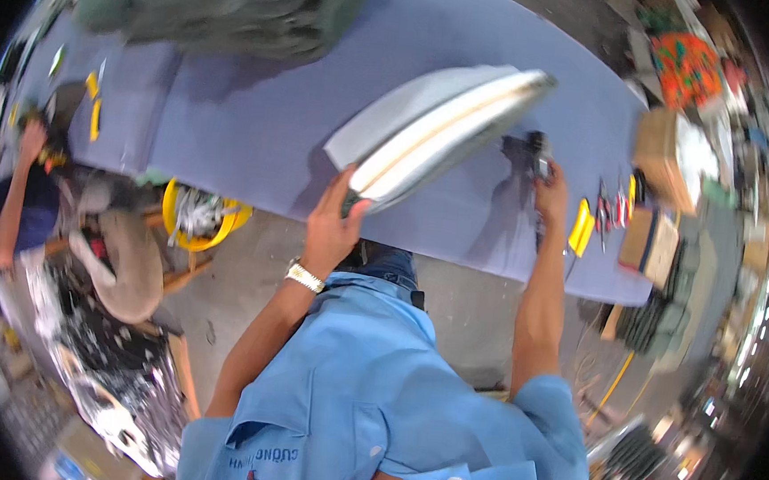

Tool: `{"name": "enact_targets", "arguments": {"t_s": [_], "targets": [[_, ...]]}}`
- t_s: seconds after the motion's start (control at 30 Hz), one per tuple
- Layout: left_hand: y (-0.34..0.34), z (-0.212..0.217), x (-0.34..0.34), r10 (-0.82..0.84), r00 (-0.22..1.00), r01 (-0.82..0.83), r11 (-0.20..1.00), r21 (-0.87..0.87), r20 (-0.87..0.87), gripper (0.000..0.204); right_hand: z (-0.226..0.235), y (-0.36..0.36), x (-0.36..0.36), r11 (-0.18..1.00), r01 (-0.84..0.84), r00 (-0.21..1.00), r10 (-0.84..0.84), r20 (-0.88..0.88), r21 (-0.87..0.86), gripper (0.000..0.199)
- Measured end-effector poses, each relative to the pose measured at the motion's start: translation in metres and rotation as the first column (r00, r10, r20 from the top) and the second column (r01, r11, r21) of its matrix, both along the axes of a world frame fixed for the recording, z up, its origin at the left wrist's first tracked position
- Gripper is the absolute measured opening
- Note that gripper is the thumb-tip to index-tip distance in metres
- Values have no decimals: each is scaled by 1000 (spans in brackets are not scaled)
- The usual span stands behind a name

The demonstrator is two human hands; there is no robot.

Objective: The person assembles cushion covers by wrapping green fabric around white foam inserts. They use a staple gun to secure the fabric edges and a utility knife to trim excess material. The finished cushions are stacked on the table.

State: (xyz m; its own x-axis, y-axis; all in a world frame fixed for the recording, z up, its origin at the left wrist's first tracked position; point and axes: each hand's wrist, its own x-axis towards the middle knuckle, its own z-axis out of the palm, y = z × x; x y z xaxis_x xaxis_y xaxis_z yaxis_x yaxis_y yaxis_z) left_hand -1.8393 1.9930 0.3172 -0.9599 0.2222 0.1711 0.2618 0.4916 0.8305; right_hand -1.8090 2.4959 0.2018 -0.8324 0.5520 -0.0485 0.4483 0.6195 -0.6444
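My left hand (332,223) grips the near end of a long, curved padded piece (440,141), with the thumb on one side and the fingers on the other. This piece is white inside with a tan strip along its length and a dark rim, and it is tilted up off the table. A flap of pale grey material (385,106) spreads out along its far side. To the right, my right hand (550,194) is closed around a dark hand tool with a silvery part (540,153), which looks like a staple gun but is blurred. The tool is apart from the padded piece.
A blue-grey table (249,132) lies under both hands. Dark green material (231,6) is heaped at the back left. Pliers (603,206), a yellow-handled tool (581,227) and cardboard boxes (650,245) are at the right. A yellow basket (203,218) and another person's arm (15,187) are at the left.
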Motion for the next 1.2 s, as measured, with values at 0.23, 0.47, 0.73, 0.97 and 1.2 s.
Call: {"name": "enact_targets", "arguments": {"t_s": [0.23,0.47,0.73,0.97,1.2], "targets": [[0,-10,14,36,997,-37,999,-25,-72,60,174,-160,41,685,98,961,-253,-109,-722,26],[2,-13,7,27,996,-27,1000,-6,-89,65,190,-290,66,787,-175,982,180,-52,-591,33],[-3,-6,5,-15,1000,15,999,43,10,77,214,-333,33,829,-339,909,410,71,-445,30],[-5,-5,4,-25,999,23,998,58,34,91,218,-334,26,812,-440,856,509,97,-383,34],[0,-15,18,-29,999,25,996,88,41,98,220,-332,25,782,-532,791,596,139,-326,41]]}}
